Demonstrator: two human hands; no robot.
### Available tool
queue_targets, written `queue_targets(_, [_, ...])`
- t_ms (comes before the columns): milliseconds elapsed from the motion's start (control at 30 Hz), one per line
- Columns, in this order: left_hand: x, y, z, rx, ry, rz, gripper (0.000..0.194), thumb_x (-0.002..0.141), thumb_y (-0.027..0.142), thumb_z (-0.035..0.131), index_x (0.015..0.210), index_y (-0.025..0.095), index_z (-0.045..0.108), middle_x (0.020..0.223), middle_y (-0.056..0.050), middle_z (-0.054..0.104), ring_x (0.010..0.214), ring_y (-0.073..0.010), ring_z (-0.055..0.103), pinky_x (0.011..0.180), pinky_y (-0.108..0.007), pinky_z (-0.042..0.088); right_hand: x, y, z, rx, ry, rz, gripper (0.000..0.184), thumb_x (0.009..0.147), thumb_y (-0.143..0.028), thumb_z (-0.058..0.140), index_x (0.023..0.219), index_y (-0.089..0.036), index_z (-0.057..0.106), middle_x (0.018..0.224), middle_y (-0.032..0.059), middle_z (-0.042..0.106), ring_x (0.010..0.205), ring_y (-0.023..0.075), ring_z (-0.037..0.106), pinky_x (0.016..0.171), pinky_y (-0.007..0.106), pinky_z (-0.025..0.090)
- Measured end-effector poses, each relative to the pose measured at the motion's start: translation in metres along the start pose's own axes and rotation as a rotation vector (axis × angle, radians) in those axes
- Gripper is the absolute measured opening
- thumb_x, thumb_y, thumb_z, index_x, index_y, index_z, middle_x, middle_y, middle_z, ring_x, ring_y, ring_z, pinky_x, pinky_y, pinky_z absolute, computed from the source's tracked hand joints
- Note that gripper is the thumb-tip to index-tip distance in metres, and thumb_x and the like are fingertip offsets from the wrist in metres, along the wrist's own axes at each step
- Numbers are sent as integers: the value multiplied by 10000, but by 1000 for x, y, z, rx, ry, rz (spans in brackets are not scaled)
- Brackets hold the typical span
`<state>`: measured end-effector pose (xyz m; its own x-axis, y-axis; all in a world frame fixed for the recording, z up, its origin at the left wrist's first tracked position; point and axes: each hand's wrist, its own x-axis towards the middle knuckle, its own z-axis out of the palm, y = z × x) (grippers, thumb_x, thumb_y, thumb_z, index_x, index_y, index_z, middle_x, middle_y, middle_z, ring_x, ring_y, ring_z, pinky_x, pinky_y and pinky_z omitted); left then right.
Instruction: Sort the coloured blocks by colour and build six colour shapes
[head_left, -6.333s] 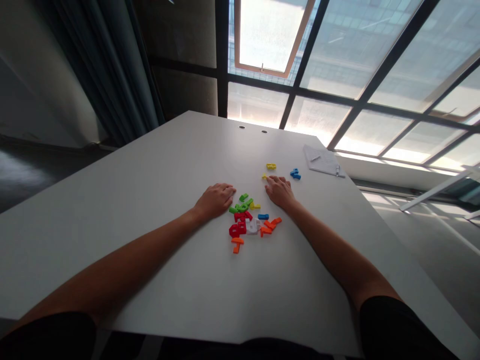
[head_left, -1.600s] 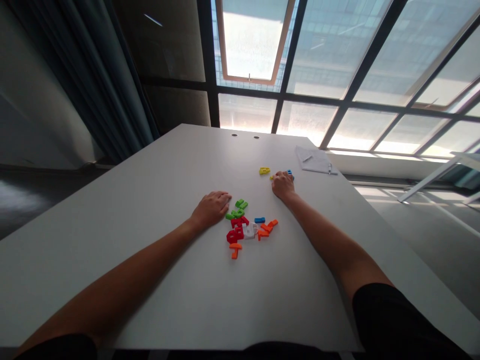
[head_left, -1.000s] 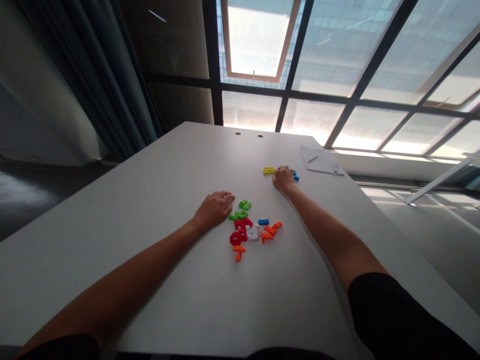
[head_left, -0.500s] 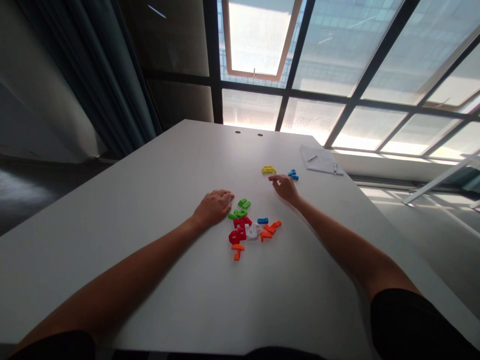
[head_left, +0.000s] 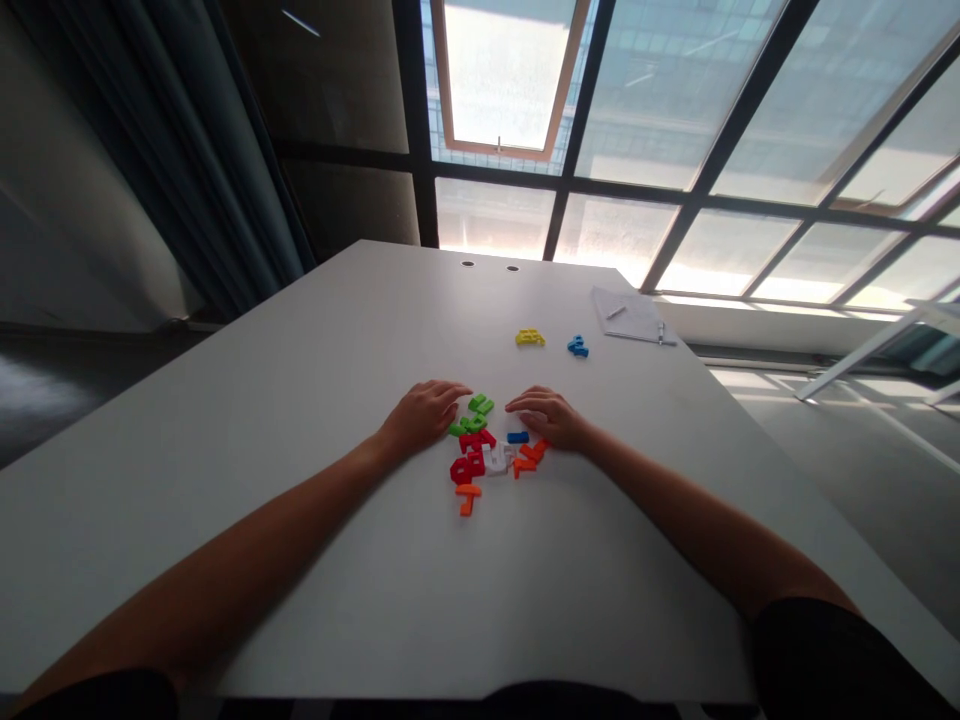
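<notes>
My left hand rests on the table at the left edge of a pile of small plastic letter-like pieces. Its fingers are stretched out, beside the green pieces, and nothing shows in them. My right hand is over the pile's right side, fingers reaching left and thumb apart, holding nothing visible. Under and near it lie a dark blue piece and orange pieces, one partly hidden by the hand. Red pieces and white pieces sit between. An orange T-shaped piece lies nearest me.
Farther back on the white table are a yellow group of pieces and a light blue group. Paper sheets with pens lie at the right edge. Windows stand beyond, a dark curtain at left.
My right hand has come back from beside the yellow and light blue groups to the pile's right side, its fingers spreading. My left hand stays by the green pieces. The view shifted slightly.
</notes>
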<state>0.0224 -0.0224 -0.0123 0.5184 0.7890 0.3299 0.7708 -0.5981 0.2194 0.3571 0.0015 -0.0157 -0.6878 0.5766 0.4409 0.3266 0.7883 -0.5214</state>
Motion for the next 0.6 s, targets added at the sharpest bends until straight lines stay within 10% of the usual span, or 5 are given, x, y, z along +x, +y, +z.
queue_targets(600, [0,-17,14,-20,45,233,406,1165,299,524,1515,259,726,1480,-92,788,1346,-273,721,1193,-488,601,0,9,3,-43,-18,-32,365,1156,-399,565,1269,-234,871,1165,124,877,1119,294,782,1080,483,593])
